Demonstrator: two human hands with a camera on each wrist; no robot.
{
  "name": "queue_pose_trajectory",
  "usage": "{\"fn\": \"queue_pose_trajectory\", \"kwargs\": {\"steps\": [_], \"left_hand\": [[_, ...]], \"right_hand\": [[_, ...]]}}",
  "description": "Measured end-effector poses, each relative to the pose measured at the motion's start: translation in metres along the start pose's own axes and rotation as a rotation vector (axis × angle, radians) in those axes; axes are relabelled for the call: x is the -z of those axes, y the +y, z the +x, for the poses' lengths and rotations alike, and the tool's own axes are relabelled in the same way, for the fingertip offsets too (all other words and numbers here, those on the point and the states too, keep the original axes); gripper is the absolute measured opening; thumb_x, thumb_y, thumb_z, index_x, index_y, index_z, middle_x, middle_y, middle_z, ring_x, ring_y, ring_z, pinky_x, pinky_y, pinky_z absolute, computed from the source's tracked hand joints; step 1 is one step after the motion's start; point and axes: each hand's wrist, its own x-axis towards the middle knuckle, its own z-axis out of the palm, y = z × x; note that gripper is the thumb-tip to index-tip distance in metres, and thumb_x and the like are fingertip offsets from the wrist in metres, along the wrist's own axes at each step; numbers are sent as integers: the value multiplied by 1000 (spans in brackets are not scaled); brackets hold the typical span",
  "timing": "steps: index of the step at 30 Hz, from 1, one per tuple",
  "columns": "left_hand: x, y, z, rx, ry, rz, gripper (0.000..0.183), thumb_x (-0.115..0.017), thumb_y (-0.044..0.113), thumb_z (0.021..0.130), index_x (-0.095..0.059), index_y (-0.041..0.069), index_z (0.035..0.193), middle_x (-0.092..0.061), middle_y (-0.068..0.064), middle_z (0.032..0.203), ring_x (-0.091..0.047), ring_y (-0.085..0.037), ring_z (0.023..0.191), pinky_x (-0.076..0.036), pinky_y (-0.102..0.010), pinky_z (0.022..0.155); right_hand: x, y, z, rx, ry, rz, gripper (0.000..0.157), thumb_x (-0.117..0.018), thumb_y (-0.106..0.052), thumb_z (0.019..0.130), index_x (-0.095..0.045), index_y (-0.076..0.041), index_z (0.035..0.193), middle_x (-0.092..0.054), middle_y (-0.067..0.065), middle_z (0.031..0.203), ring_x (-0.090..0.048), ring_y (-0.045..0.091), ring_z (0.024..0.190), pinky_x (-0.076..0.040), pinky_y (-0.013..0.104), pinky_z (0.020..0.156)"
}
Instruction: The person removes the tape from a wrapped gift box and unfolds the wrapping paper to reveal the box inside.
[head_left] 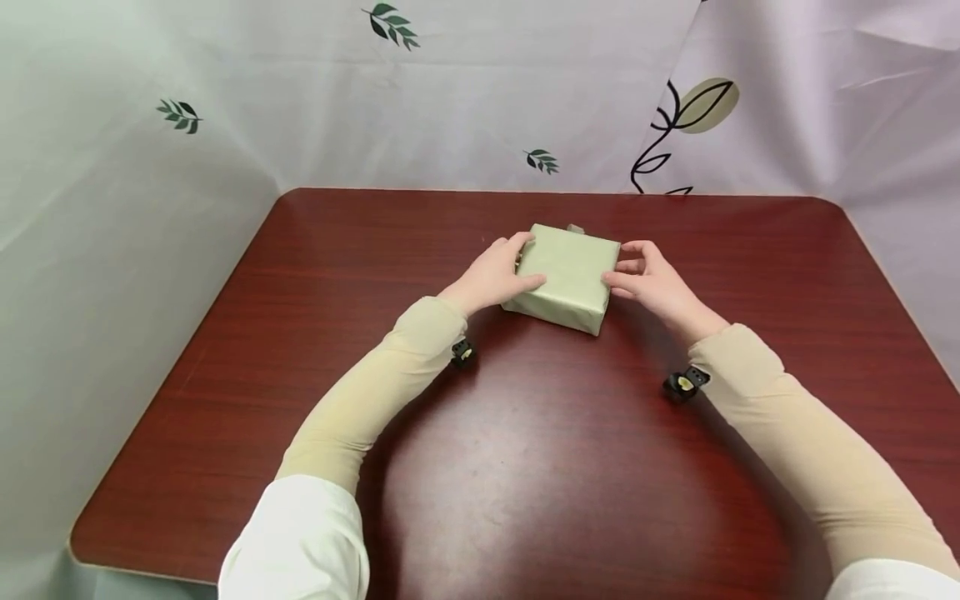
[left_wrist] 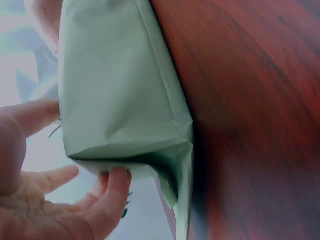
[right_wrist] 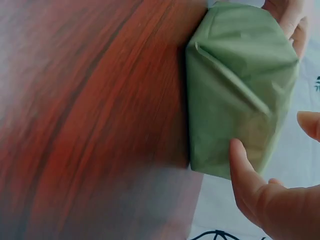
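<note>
A box wrapped in pale green paper lies on the table. My left hand holds its left end, thumb on the top and fingers bent around the end. In the left wrist view the paper at this end stands loose, with a flap sticking out beside the fingers. At the other end is my right hand. The right wrist view shows creased folds on the box's end, where one extended fingertip touches the paper. Another digit there stays apart from it.
The dark red wooden table reaches back to a pale curtain printed with leaves. Behind the box a small translucent piece shows. Black wrist cameras hang below both sleeves.
</note>
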Motion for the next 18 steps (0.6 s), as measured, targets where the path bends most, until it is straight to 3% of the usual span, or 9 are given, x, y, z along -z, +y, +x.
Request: {"fn": "queue_pose_trajectory", "kwargs": {"steps": [6,13,18], "left_hand": [[-13,11,-6,50,22,64,70,-55,51,90,-28,23,149,-28,-22,133,-56,-32,99,-48,-42,82],[-23,34,-3,131,15,262,75,-45,66,88,-30,26,149,-12,-28,147,-49,-44,109,-48,-42,87],[-30,48,2,202,11,414,83,-35,76,85,-31,20,147,-9,-27,151,-48,-44,111,-48,-37,83]], "right_hand": [[-6,-1,6,37,59,-121,67,-62,-18,89,-25,3,141,-39,26,141,-45,34,126,-40,44,100],[-7,4,9,88,53,-100,60,-59,-9,90,-28,4,139,-38,26,142,-44,38,128,-38,48,103],[-5,7,10,113,54,-109,46,-55,-6,91,-37,6,132,-42,26,139,-46,39,127,-37,49,104]]}}
